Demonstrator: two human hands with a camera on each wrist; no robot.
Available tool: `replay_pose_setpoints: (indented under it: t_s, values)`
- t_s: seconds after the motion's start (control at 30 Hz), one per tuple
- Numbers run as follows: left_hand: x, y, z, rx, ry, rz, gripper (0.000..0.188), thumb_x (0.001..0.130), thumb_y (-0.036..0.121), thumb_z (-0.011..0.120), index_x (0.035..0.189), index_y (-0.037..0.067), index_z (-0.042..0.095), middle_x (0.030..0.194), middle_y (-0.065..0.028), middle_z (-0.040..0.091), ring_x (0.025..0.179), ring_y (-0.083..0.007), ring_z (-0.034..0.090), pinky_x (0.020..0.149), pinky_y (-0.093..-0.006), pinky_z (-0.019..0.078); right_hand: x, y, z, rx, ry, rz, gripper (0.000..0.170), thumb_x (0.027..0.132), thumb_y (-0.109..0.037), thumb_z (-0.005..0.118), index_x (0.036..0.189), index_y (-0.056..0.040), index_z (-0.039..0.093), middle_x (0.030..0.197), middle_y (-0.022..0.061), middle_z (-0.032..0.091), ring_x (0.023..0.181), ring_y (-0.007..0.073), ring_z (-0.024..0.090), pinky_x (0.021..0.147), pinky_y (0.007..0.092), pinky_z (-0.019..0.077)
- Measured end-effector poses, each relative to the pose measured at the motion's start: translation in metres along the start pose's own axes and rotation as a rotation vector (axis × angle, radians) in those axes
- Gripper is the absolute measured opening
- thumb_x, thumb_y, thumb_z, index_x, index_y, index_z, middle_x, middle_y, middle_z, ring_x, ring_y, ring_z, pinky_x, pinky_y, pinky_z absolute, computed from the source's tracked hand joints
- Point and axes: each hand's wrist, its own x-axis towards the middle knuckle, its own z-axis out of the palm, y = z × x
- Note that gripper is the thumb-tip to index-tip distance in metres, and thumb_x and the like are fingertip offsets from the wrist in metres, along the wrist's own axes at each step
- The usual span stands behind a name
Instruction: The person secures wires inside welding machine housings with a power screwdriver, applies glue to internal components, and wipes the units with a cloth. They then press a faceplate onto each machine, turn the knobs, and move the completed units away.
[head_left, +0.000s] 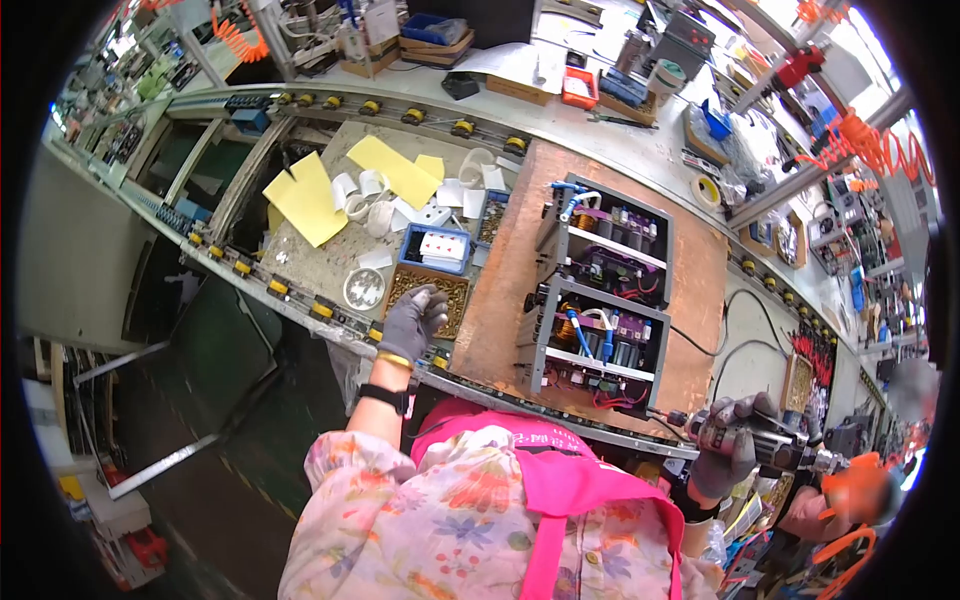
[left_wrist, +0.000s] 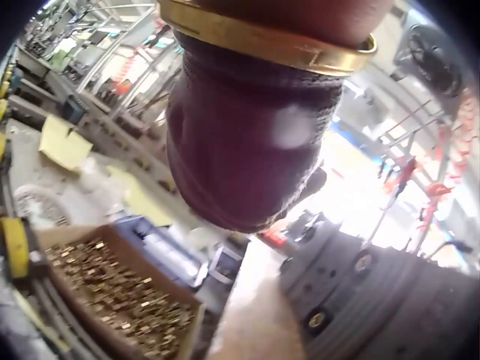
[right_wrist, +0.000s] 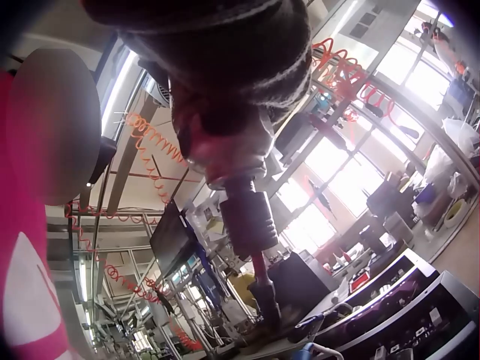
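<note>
My left hand (head_left: 415,320), in a grey glove, is over the edge of a cardboard box of small brass-coloured fasteners (head_left: 452,292). Its fingers look bent in the head view; the left wrist view shows mostly the back of the glove (left_wrist: 247,142), and I cannot tell whether anything is in the fingers. With my right hand (head_left: 725,465), also gloved, I grip a power screwdriver (head_left: 765,445). Its long bit (right_wrist: 262,292) points toward two dark metal chassis (head_left: 600,350) packed with circuit parts, blue connectors and cables. Both chassis lie on a brown board (head_left: 490,340).
Left of the board are a blue tray (head_left: 437,249) with white pieces, a round dish (head_left: 364,288) and yellow sheets (head_left: 307,200). Roller rails (head_left: 320,310) edge the bench. Black cable (head_left: 728,340) runs right of the chassis. Another person's hand (head_left: 812,512) is at lower right.
</note>
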Motion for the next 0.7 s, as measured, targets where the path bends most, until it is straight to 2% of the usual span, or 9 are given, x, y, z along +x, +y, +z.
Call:
replay_pose_setpoints:
  t_s: [0.07, 0.1, 0.17, 0.2, 0.27, 0.33, 0.43, 0.53, 0.7]
  values:
    - [-0.031, -0.002, 0.043, 0.066, -0.176, 0.015, 0.016, 0.092, 0.012, 0.052, 0.105, 0.005, 0.057, 0.085, -0.0086, 0.064, 0.067, -0.0134, 0.061, 0.054, -0.0253, 0.0519, 0.001, -0.004, 0.013, 0.102, -0.021, 0.032, 0.055, 0.076, -0.017, 0.066, 0.125, -0.0069, 0.044, 0.097, 0.0073, 0.054, 0.080, 0.0214, 0.056, 0.060, 0.0401, 0.0511]
    - [-0.053, -0.004, 0.078, 0.156, -0.128, -0.029, 0.013, 0.090, 0.014, 0.056, 0.102, 0.007, 0.057, 0.078, -0.0051, 0.061, 0.059, -0.0091, 0.056, 0.047, -0.0221, 0.0459, 0.004, -0.006, 0.017, 0.127, -0.057, 0.024, 0.055, 0.076, -0.017, 0.066, 0.125, -0.0072, 0.043, 0.098, 0.0072, 0.055, 0.082, 0.0216, 0.056, 0.060, 0.0405, 0.0513]
    - [-0.083, -0.020, 0.119, 0.194, -0.328, -0.131, 0.015, 0.092, 0.018, 0.054, 0.100, 0.006, 0.057, 0.078, -0.0050, 0.062, 0.057, -0.0080, 0.056, 0.044, -0.0205, 0.0445, 0.009, -0.004, 0.025, 0.222, -0.092, 0.008, 0.053, 0.078, -0.013, 0.064, 0.126, -0.0074, 0.043, 0.100, 0.0073, 0.055, 0.086, 0.0227, 0.056, 0.062, 0.0421, 0.0511]
    - [-0.106, -0.035, 0.154, 0.290, -0.457, -0.315, 0.018, 0.091, 0.025, 0.056, 0.099, 0.009, 0.057, 0.078, -0.0044, 0.063, 0.056, -0.0061, 0.056, 0.039, -0.0182, 0.0430, 0.013, -0.004, 0.035, 0.291, -0.127, -0.013, 0.052, 0.079, -0.012, 0.063, 0.126, -0.0076, 0.043, 0.102, 0.0075, 0.055, 0.089, 0.0234, 0.056, 0.063, 0.0437, 0.0508]
    - [-0.122, -0.058, 0.186, 0.363, -0.389, -0.406, 0.023, 0.094, 0.027, 0.051, 0.101, 0.006, 0.058, 0.075, -0.0022, 0.062, 0.055, -0.0038, 0.052, 0.037, -0.0165, 0.0366, 0.016, -0.001, 0.039, 0.315, -0.150, -0.024, 0.052, 0.079, -0.012, 0.064, 0.126, -0.0076, 0.043, 0.103, 0.0079, 0.056, 0.086, 0.0239, 0.057, 0.063, 0.0445, 0.0503]
    - [-0.121, -0.078, 0.189, 0.232, -0.443, -0.500, 0.024, 0.094, 0.026, 0.051, 0.099, 0.004, 0.061, 0.071, -0.0007, 0.058, 0.051, -0.0035, 0.048, 0.035, -0.0165, 0.0319, 0.020, -0.001, 0.049, 0.387, -0.223, -0.027, 0.052, 0.078, -0.012, 0.064, 0.125, -0.0076, 0.043, 0.102, 0.0080, 0.056, 0.082, 0.0240, 0.058, 0.064, 0.0441, 0.0504]
    - [-0.125, -0.087, 0.193, 0.178, -0.496, -0.532, 0.027, 0.096, 0.026, 0.047, 0.098, 0.003, 0.060, 0.064, -0.0005, 0.052, 0.042, -0.0047, 0.037, 0.037, -0.0164, 0.0318, 0.018, 0.000, 0.054, 0.360, -0.187, -0.022, 0.047, 0.077, -0.011, 0.065, 0.119, -0.0068, 0.045, 0.097, 0.0084, 0.058, 0.078, 0.0230, 0.059, 0.063, 0.0415, 0.0498]
    - [-0.130, -0.089, 0.195, 0.249, -0.536, -0.516, 0.031, 0.096, 0.030, 0.045, 0.097, 0.003, 0.060, 0.059, 0.0000, 0.046, 0.040, -0.0045, 0.034, 0.036, -0.0175, 0.0290, 0.016, 0.006, 0.046, 0.338, -0.194, -0.022, 0.047, 0.077, -0.010, 0.066, 0.118, -0.0053, 0.045, 0.093, 0.0093, 0.058, 0.077, 0.0229, 0.059, 0.063, 0.0397, 0.0499]
    - [-0.131, -0.092, 0.203, 0.275, -0.457, -0.544, 0.035, 0.096, 0.034, 0.043, 0.094, 0.002, 0.059, 0.055, -0.0001, 0.045, 0.037, -0.0049, 0.033, 0.034, -0.0179, 0.0285, 0.017, 0.006, 0.044, 0.388, -0.223, -0.022, 0.046, 0.077, -0.009, 0.065, 0.118, -0.0039, 0.045, 0.092, 0.0094, 0.058, 0.076, 0.0225, 0.060, 0.064, 0.0391, 0.0501]
